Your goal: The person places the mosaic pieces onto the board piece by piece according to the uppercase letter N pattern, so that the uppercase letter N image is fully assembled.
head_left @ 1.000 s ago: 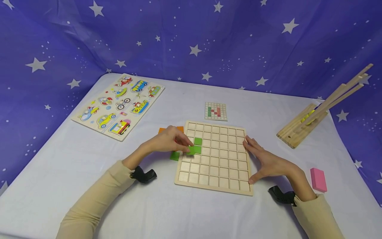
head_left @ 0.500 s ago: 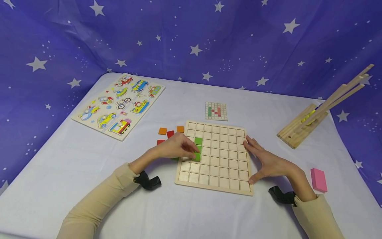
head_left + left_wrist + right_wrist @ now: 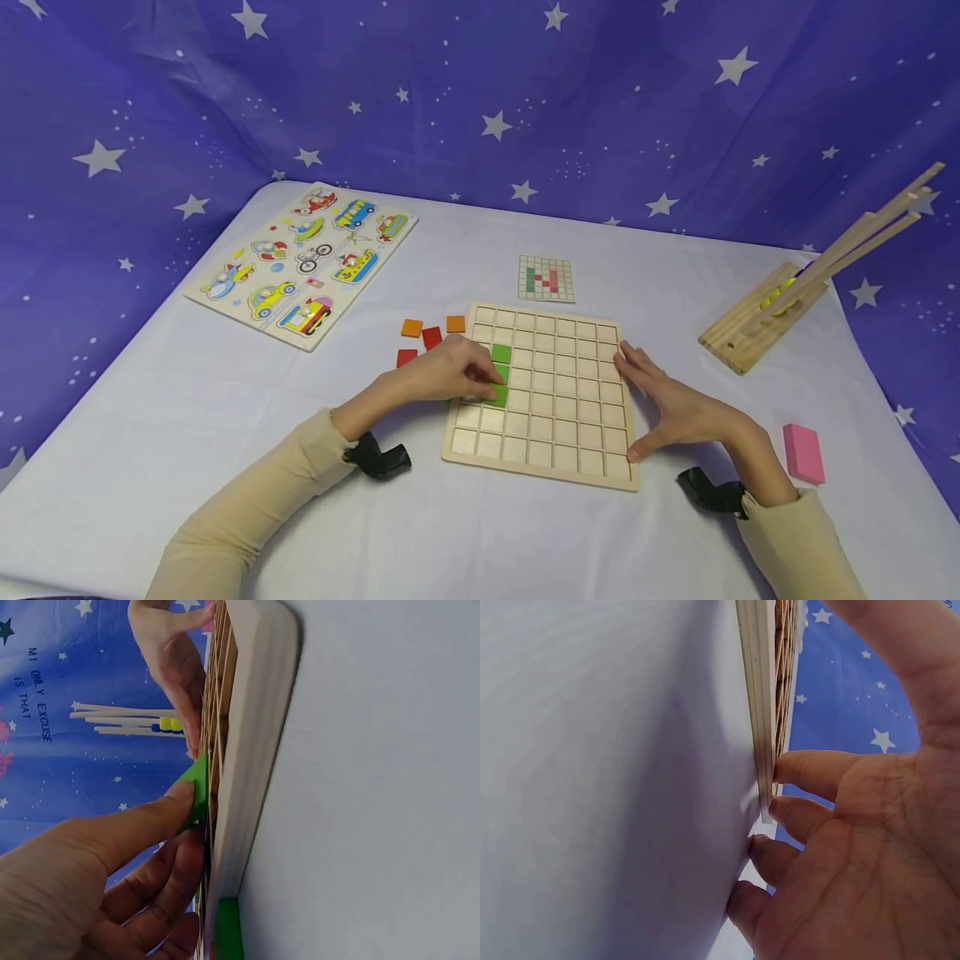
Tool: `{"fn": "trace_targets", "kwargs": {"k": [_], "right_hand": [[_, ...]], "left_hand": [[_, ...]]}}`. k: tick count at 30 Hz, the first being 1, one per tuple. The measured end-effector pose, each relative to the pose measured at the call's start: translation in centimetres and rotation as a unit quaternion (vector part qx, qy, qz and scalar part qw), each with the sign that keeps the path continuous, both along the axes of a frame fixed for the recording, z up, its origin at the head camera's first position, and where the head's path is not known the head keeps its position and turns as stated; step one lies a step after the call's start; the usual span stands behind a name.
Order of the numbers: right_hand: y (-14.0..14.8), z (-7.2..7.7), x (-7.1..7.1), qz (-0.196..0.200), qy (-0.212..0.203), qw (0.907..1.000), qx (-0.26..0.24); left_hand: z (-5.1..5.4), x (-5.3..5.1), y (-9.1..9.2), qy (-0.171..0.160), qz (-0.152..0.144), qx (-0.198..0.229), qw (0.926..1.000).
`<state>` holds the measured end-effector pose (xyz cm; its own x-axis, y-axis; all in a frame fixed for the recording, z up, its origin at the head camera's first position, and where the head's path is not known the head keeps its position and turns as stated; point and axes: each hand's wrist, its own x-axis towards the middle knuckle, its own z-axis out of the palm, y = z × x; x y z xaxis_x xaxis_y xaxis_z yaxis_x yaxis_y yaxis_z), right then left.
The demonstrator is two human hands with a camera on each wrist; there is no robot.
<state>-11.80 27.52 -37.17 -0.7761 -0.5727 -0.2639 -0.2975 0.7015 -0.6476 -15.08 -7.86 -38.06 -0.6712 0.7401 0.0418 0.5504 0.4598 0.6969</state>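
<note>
My left hand (image 3: 448, 372) pinches a green tile (image 3: 498, 397) at the left part of the wooden grid board (image 3: 555, 473). That tile is lowest in a column with two more green tiles (image 3: 502, 353) above it. In the left wrist view the thumb of the left hand (image 3: 112, 862) lies on the green tile (image 3: 198, 787), which tilts against the board. With fingers spread, my right hand (image 3: 678, 408) touches the board's right edge; the right wrist view shows the hand (image 3: 870, 840) with fingertips at the board's side (image 3: 759, 712).
Orange tiles (image 3: 412, 328) and red tiles (image 3: 407, 357) lie left of the board, a green one (image 3: 230, 930) against its edge. Behind it is a pattern card (image 3: 546, 279). A vehicle puzzle (image 3: 300, 267) stands back left, a wooden rack (image 3: 738, 346) and pink block (image 3: 804, 453) right.
The left hand has moved right and nearer the front edge, bringing its green tile from beside the column to the column's lower end. The right hand has stayed at the board's edge.
</note>
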Motion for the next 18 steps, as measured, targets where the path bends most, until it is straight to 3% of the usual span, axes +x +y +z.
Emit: {"fn": "trace_targets", "kwargs": {"k": [5,10,18], "right_hand": [[0.04,-0.06,0.0,0.0,0.0,1.0,0.001],[0.05,-0.03,0.0,-0.002,-0.002,1.0,0.003],[-0.02,-0.01,0.04,-0.003,0.001,1.0,0.009]], "left_hand": [[0.24,0.19,0.3,0.022,0.014,-0.009,0.9996],[0.34,0.25,0.51,0.018,0.032,-0.026,0.999],[0.49,0.34,0.49,0.004,0.034,-0.028,0.999]]}}
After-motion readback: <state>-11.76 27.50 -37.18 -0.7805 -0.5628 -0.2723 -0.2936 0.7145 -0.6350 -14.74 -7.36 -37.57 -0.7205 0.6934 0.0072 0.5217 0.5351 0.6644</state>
